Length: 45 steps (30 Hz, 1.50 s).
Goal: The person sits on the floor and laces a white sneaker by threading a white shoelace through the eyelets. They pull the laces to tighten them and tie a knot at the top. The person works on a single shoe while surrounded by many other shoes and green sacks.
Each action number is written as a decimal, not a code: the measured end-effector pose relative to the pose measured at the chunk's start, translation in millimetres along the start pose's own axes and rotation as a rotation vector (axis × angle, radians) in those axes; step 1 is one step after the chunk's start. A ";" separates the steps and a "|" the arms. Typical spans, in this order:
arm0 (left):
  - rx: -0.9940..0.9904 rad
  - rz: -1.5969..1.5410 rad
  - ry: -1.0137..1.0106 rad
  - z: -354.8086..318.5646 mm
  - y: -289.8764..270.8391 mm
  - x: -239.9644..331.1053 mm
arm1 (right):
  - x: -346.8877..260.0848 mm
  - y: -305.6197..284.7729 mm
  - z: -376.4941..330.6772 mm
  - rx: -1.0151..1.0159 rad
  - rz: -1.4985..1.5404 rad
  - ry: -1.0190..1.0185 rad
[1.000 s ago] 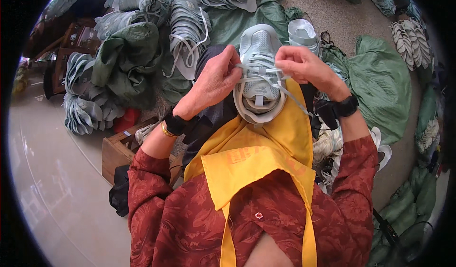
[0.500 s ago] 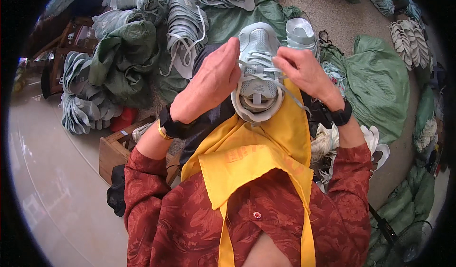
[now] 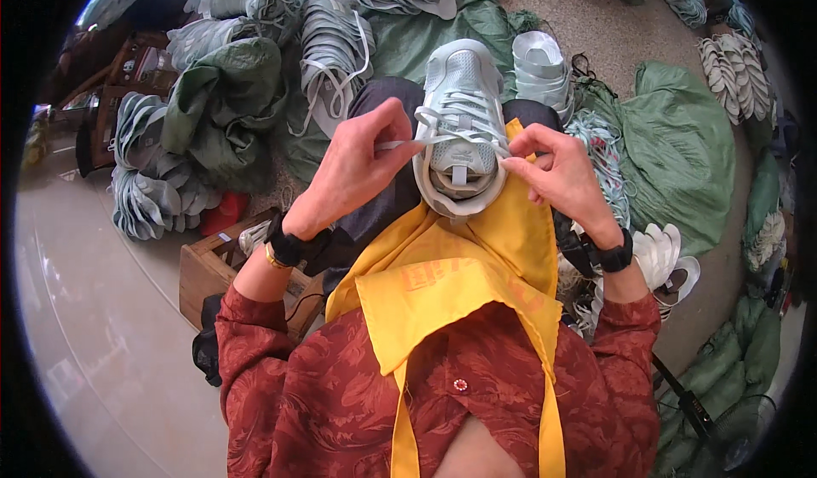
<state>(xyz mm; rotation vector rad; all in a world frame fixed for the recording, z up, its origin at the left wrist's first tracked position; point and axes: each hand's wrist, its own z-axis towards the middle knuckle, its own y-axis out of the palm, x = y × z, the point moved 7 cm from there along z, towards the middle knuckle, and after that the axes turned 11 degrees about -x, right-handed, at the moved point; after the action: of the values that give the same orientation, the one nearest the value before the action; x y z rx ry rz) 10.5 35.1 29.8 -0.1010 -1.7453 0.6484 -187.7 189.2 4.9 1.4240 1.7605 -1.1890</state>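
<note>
A pale mint-grey shoe upper (image 3: 464,74) rests over my knees, toe pointing away from me, its opening toward my yellow apron (image 3: 477,295). Its laces (image 3: 464,129) are crossed up the front, with a loop near the top of the tongue. My left hand (image 3: 362,159) pinches one lace end left of the shoe. On the other side, my right hand (image 3: 557,171) is closed with thumb and forefinger on the lace at the shoe's right edge. The lace stretches across the tongue between both hands.
Stacked shoe uppers (image 3: 334,57) lie ahead to the left, more nested ones (image 3: 542,69) just right of the shoe. A green sack (image 3: 677,154) lies on the right beside bundled laces (image 3: 602,154). A wooden box (image 3: 204,278) stands by my left elbow.
Both hands have drawn nearer to me and spread apart. The left hand has turned so its pinch on the lace shows, and a loop now lies over the tongue's top.
</note>
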 end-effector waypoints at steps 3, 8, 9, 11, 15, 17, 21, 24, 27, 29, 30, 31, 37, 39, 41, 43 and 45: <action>-0.006 0.019 0.030 -3.7 -0.4 5.9 | 12.7 5.0 1.7 -0.026 0.175 0.027; -0.030 -0.131 0.063 -6.6 -7.0 18.9 | -1.2 -4.7 -6.6 -0.008 0.206 -0.110; -0.034 -0.146 0.069 -5.4 -8.7 20.7 | -5.2 -9.9 -9.6 0.036 0.144 -0.165; -0.051 -0.062 0.048 -4.2 -10.8 24.0 | -12.5 -14.5 -14.7 0.097 -0.025 -0.212; 0.016 0.077 0.107 -7.5 -11.1 23.6 | -21.5 -13.1 -18.5 0.169 -0.286 -0.207; 0.038 0.155 0.155 -8.1 -10.6 23.2 | -22.2 -13.2 -18.2 0.211 -0.316 -0.236; 0.050 0.262 0.174 -9.6 -10.2 23.5 | -16.2 -17.9 -14.9 0.244 -0.282 -0.258; 0.074 0.311 0.188 -10.6 -10.7 22.8 | -1.0 -19.7 -8.9 0.119 -0.094 -0.173; 0.070 0.301 0.189 -9.8 -11.4 24.3 | 4.9 -16.8 -8.2 0.058 0.088 -0.206; 0.060 0.285 0.178 -10.0 -11.6 23.5 | -3.9 -21.7 -11.9 0.136 -0.045 -0.260; 0.055 0.277 0.174 -9.8 -11.7 23.5 | -16.2 -27.0 -15.4 0.213 -0.229 -0.279; 0.052 0.278 0.179 -9.9 -12.3 25.6 | -25.3 -30.0 -18.3 0.290 -0.414 -0.296; 0.071 0.327 0.212 -11.2 -16.6 34.7 | -28.0 -22.1 -26.8 0.309 -0.482 -0.454; 0.075 0.374 0.217 -11.2 -16.7 28.4 | -22.6 -20.0 -34.7 0.256 -0.461 -0.409; 0.063 0.406 0.180 -12.2 -17.6 21.9 | -13.7 -21.0 -40.7 0.261 -0.456 -0.385; 0.054 0.404 0.159 -13.8 -20.4 15.8 | -5.7 -26.3 -44.7 0.282 -0.412 -0.327; 0.051 0.366 0.157 -14.6 -25.2 10.6 | 2.9 -33.5 -48.0 0.299 -0.361 -0.257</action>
<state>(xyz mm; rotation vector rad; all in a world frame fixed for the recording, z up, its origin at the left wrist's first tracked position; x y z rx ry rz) 27.7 23.5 52.9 -0.4320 -1.5698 0.9250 -216.1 232.2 32.7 1.0673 1.7545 -1.8021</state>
